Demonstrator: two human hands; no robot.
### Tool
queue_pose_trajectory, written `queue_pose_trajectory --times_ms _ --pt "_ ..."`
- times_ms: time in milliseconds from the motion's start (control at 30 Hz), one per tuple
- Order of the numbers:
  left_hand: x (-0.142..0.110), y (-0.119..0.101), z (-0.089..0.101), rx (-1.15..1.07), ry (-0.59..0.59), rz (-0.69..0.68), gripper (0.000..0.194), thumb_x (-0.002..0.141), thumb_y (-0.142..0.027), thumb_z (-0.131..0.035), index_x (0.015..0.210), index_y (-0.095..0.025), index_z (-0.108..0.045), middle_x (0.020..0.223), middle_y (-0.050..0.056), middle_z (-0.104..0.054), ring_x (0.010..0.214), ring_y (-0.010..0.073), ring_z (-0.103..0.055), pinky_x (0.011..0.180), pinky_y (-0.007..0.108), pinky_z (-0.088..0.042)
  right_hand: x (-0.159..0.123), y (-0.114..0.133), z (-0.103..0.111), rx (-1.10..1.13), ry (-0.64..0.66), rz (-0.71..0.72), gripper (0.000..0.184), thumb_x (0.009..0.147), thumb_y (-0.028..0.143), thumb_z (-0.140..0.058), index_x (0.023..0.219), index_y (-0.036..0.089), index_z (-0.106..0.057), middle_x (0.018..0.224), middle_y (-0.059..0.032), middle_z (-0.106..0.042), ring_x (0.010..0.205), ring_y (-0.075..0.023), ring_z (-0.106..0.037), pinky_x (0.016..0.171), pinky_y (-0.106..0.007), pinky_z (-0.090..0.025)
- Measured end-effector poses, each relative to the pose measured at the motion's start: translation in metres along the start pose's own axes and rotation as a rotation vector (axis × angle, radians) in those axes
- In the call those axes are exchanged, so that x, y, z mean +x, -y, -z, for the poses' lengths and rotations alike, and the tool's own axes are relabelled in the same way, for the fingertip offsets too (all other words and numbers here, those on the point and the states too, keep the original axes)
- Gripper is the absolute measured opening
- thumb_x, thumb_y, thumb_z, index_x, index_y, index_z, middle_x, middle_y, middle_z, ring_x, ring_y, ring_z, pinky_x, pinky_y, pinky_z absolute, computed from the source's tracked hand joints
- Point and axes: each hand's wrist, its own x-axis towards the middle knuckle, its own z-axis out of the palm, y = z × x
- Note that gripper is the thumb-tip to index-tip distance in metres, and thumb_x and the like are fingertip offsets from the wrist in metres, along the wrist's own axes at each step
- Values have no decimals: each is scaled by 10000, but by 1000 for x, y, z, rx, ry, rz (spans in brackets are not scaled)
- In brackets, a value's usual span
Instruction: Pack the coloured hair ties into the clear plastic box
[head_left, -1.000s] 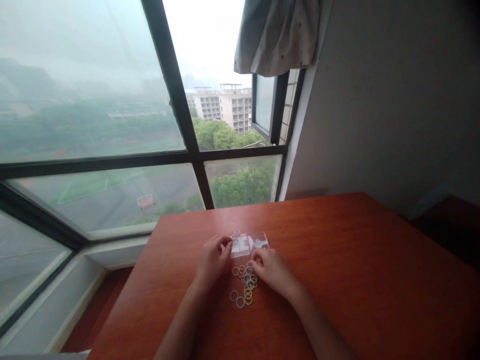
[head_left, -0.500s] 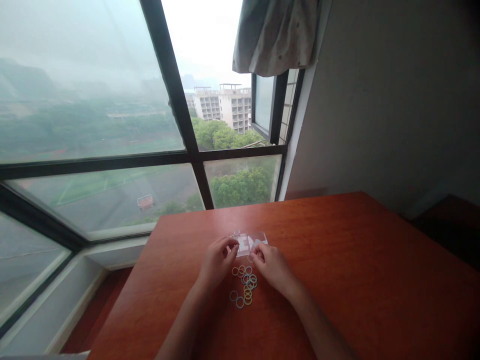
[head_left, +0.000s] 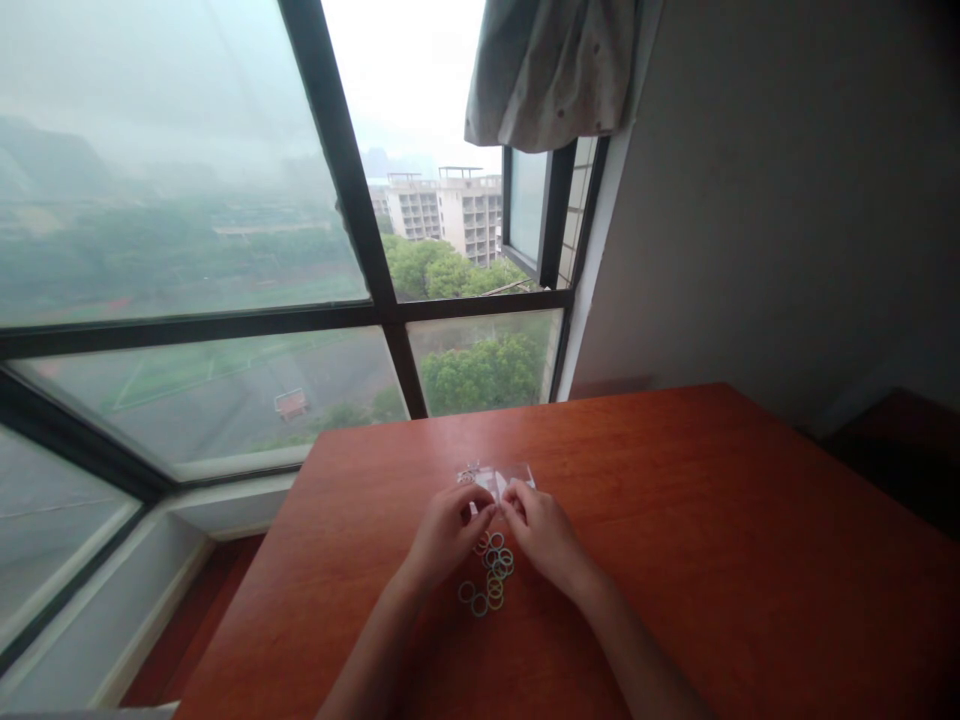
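Several small pale rings [head_left: 495,570], yellow, blue-green and whitish, lie in a loose cluster on the table between my forearms. Above them my left hand [head_left: 450,525] is pinched, its fingertips close against those of the other hand; what it holds is too small to make out. My right hand [head_left: 536,520] is pinched too, on a ring that showed at its fingertips a moment ago and is now hidden. Just behind both hands lies a clear plastic case [head_left: 521,472], partly covered by them. A few small silvery pieces [head_left: 469,472] sit at its left.
The reddish-brown wooden table [head_left: 660,520] stretches away on both sides, its left edge running beside the window. Dark window frames [head_left: 390,312] stand behind it, with a grey curtain [head_left: 551,75] above. A plain wall [head_left: 750,230] rises at the right.
My left hand has moved right to meet my right hand, and now covers part of the plastic case and some rings. My right hand has stayed nearly still.
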Motion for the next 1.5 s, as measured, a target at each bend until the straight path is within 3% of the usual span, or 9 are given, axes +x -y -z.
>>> queue_pose_trajectory --times_ms 233,467,567,967,1233,1500 --pt "0 4 0 58 -15 8 177 844 -271 -550 753 -162 -657 663 8 -626 588 115 -514 568 210 -387 1 -2 -2 39 -21 4 108 887 271 -522 832 206 -589 691 1 -626 640 -144 -568 591 -215 -335" --pt "1 16 20 160 -281 93 227 840 -336 -540 736 -167 -651 672 19 -636 576 125 -519 561 226 -385 3 -9 -3 15 -56 -30 93 860 259 -543 804 214 -601 676 5 -629 614 -141 -560 573 -213 -325" --pt "0 20 23 180 -338 125 235 830 -355 -544 735 -169 -650 671 17 -637 568 124 -518 558 227 -384 3 -11 -3 -2 -52 -31 93 856 254 -545 798 215 -606 680 4 -637 618 -143 -564 580 -215 -325" --pt "0 24 13 250 -163 114 159 810 -268 -529 738 -173 -634 685 14 -632 622 145 -541 592 242 -389 1 -8 1 -72 70 -57 86 835 210 -572 800 209 -650 697 1 -665 646 -136 -592 580 -209 -323" --pt "-3 25 12 301 -133 96 136 821 -244 -528 800 -195 -653 749 22 -638 675 158 -561 624 254 -406 -3 -10 9 -43 227 -16 99 749 146 -618 757 202 -699 664 13 -666 608 -122 -574 541 -203 -311" --pt "-2 22 15 333 -167 105 178 853 -276 -495 845 -201 -655 770 25 -648 678 159 -582 630 251 -411 -5 -12 10 -29 296 22 141 690 101 -618 747 193 -709 625 28 -640 562 -99 -531 510 -187 -292"
